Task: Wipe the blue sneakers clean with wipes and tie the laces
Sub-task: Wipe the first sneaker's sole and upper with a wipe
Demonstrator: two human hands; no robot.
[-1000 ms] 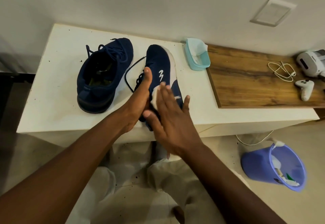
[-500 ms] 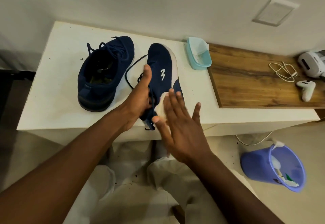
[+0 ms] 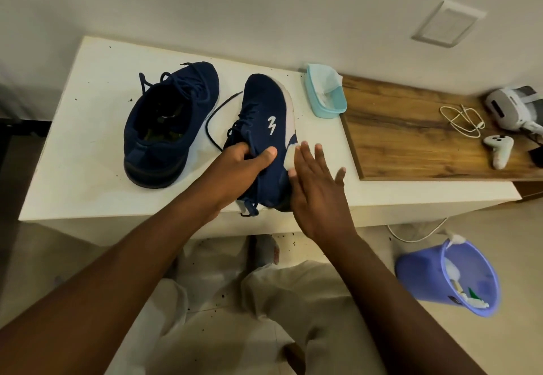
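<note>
Right hand (image 3: 318, 195) slid its wipe (image 3: 289, 155) to the sneaker (image 3: 269, 121) sole

Left hand (image 3: 244, 166) grips the tilted blue sneaker (image 3: 267, 127) at its collar on the white tabletop (image 3: 88, 127); right hand (image 3: 317, 189), flat-fingered, presses a white wipe (image 3: 291, 154) against its side.
</note>
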